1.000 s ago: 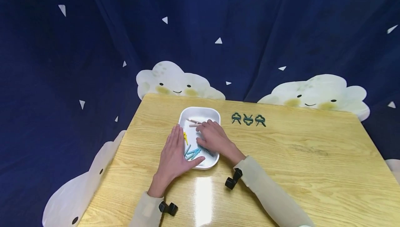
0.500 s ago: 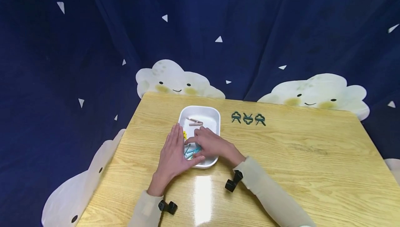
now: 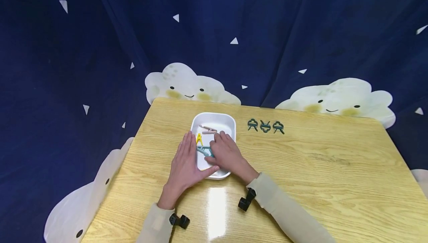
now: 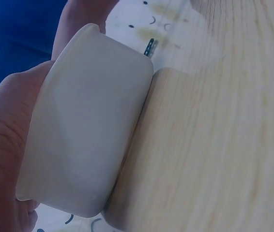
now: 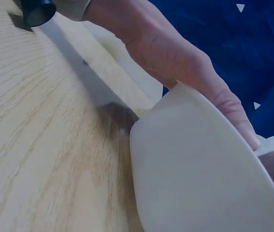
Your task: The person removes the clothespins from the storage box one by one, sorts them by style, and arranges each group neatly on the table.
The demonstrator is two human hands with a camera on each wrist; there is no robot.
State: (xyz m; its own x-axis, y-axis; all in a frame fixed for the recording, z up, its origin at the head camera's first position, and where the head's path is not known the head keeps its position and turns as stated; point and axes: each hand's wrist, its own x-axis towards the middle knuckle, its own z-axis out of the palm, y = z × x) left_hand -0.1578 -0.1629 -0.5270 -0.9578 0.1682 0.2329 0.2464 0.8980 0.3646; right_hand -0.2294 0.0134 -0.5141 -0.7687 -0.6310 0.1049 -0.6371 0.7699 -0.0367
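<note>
A white tray (image 3: 230, 119) lies on the table in the head view. My left hand (image 3: 183, 170) rests along its left side with straight fingers, the thumb stretched over the front rim. The left wrist view shows that hand (image 4: 6, 130) against the tray's wall (image 4: 83, 121). Inside the tray, my right hand (image 3: 227, 154) has bent fingers beside blue-green clips (image 3: 203, 150); whether it pinches one is hidden. Left of them is a yellow clip (image 3: 199, 138), and behind lies a pinkish-brown clip (image 3: 208, 129).
Right of the tray, three dark green clips (image 3: 265, 126) lie in a row near the back of the wooden table (image 3: 321, 168). A dark blue curtain (image 3: 207, 23) with cloud pictures hangs behind. Both sleeves carry small black wrist cameras (image 3: 180, 220).
My right hand has moved from the back to the front of the tray, then toward the middle. The blue-green clips have shifted toward the back, and the yellow clip has turned. The left hand stays put.
</note>
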